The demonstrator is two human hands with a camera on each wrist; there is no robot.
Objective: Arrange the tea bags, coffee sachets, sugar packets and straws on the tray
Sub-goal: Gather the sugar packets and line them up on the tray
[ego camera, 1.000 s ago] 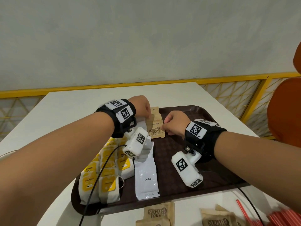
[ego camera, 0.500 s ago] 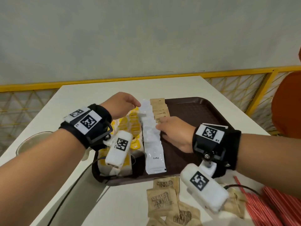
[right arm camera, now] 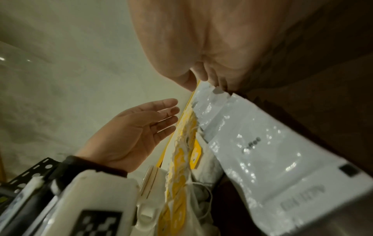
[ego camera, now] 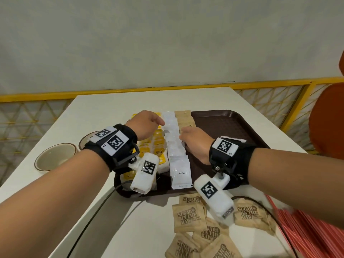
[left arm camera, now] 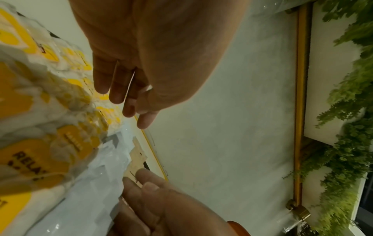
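On the brown tray [ego camera: 232, 127] lie three rows: yellow tea bags [ego camera: 158, 144] on the left, white coffee sachets [ego camera: 180, 170] in the middle and brown sugar packets [ego camera: 184, 118] beside them. My left hand [ego camera: 160, 122] hovers over the tea bags with relaxed fingers [left arm camera: 129, 102] and holds nothing. My right hand [ego camera: 184, 133] rests its fingertips [left arm camera: 149, 183] on a sugar packet [left arm camera: 138, 158] at the edge of the coffee sachets [right arm camera: 262, 143]. Loose sugar packets [ego camera: 189, 218] and red straws [ego camera: 307, 229] lie on the table in front of the tray.
A beige bowl [ego camera: 55, 157] stands on the white table to the left of the tray. An orange chair [ego camera: 327, 120] is at the right. Cables from the wrist cameras trail over the table's near edge. The tray's right half is bare.
My left hand has drawn back from the sugar row to above the tea bags and opened. My right hand has left its pinch and now touches the sugar row with its fingertips.
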